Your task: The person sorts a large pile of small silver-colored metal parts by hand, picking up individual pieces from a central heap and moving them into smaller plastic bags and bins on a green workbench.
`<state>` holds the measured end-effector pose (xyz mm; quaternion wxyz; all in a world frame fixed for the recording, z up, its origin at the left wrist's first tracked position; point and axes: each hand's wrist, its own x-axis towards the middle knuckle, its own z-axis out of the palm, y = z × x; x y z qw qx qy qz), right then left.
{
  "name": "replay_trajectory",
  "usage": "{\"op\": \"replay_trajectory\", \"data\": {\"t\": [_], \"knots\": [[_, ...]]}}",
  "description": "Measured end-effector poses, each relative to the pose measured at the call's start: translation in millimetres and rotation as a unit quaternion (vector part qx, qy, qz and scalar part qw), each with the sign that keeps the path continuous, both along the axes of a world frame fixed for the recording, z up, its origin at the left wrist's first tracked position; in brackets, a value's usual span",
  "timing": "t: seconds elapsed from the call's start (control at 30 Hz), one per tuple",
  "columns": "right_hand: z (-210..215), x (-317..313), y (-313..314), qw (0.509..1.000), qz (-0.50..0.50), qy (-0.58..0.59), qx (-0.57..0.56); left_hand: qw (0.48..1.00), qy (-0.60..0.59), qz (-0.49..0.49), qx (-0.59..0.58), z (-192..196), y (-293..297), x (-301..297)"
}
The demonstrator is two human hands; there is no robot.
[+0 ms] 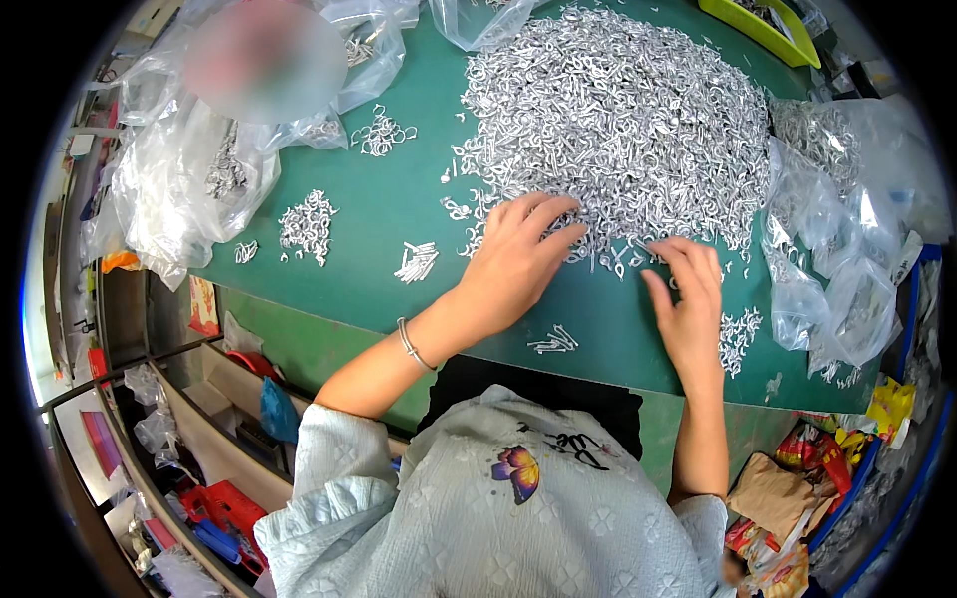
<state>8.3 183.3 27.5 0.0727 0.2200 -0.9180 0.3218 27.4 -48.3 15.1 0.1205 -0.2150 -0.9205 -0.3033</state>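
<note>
- At one o'clock on the tabletop point(389, 214): heap of silvery pieces point(618, 130).
- At the heap's seven o'clock: left hand point(513, 261), fingers curled, grasp indeterminable.
- At its five o'clock: right hand point(690, 304), thumb and fingers parted.

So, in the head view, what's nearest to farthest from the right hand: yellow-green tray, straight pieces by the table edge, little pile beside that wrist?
1. Little pile, just to its right.
2. Straight pieces, to its left.
3. Yellow-green tray, top right.
</note>
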Motion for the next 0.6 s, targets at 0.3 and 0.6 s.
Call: {"op": "replay_trajectory", "data": {"t": [0.3, 0.6], "knots": [[-20, 11, -24, 0.992, 0.051, 0.06, 0.095, 0.999, -0.012, 0.042, -0.012, -8, 11, 10], [-28, 8, -23, 0.99, 0.063, 0.103, 0.079, 0.999, 0.004, 0.013, -0.043, -21, 20, 1]]}}
